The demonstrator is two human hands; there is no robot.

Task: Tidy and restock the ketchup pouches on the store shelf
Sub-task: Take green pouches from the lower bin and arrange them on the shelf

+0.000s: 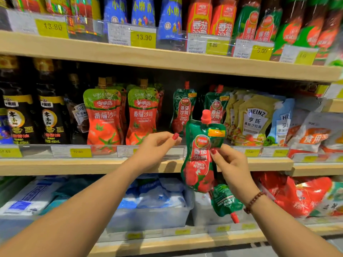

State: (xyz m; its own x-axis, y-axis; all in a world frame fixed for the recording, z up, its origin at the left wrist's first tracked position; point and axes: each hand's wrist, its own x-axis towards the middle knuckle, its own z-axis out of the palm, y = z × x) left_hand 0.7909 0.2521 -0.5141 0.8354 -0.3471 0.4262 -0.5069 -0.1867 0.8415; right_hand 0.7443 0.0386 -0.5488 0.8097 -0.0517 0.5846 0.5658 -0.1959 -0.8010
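A green ketchup pouch (201, 156) is pinched upright by the right grip (230, 166), near the middle shelf (74, 166). A second pouch (225, 201) hangs cap-down beneath it. The left grip (157, 147) is curled, empty.

Bright light comes from above. The clear strip (178, 152) over the price tags (80, 152) shines white, and my pouch (201, 162) glints. Under the top shelf (167, 60) it is dark. Bottles (315, 28) top right look blurry. Everything bends at the sides.
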